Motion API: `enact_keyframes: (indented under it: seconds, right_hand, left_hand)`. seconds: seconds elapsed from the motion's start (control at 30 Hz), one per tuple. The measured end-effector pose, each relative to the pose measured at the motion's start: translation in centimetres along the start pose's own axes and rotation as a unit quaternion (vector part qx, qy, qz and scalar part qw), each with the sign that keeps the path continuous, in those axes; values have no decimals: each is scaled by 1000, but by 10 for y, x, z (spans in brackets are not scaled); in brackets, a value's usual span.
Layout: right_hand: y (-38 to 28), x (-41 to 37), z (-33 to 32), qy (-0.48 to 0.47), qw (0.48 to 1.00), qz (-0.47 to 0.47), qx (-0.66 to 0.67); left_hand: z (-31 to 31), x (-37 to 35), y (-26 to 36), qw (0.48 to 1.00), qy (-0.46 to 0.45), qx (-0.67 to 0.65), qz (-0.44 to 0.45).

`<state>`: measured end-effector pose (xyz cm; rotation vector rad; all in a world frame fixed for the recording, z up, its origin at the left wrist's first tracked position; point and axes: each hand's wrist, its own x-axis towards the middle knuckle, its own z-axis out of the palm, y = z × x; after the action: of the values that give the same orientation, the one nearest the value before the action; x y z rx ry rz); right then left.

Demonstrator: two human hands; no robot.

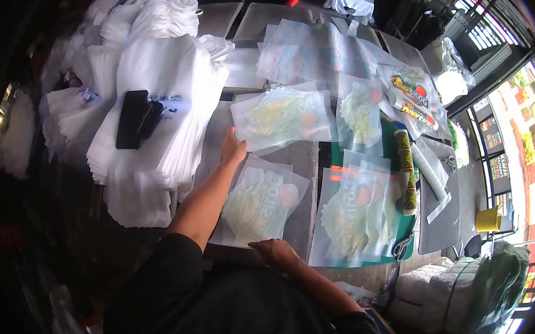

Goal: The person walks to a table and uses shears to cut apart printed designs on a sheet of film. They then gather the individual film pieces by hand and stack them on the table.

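My left hand [234, 146] is closed at the lower left corner of a translucent printed sheet [286, 116], which lies on other sheets at the far side of the grey board. Nearer to me lies a second translucent printed sheet [259, 200], its lettering reversed. My right hand [277, 254] has its fingers curled in a pinch at the near edge of this sheet, by the board's front edge. More printed sheets [356, 215] overlap on a green cutting mat [406, 230] to the right.
Tall stacks of white fabric [157, 68] stand at left, with a black phone [132, 119] on top. Scissors [403, 246] and a patterned roll [405, 172] lie along the mat's right side. White wrapped bundles [437, 294] sit at the lower right, below a yellow bucket [488, 220].
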<state>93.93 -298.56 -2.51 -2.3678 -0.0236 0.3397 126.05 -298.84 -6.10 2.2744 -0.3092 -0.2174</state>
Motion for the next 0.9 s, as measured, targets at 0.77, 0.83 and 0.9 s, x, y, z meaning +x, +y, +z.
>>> enact_keyframes:
  seconds: [0.77,0.83,0.9]
  right_hand:
    - [42,-13,-25,248,708,286,597]
    - [46,2,-34,242,678,296,628]
    - [42,20,-41,266,622,326,661]
  left_hand:
    - [-6,-136,-14,853,-249,-377,-262]
    - [-12,-169,-3,852,-267,-349,-286]
    - [-15,-191,1,865,-298,-310,-260]
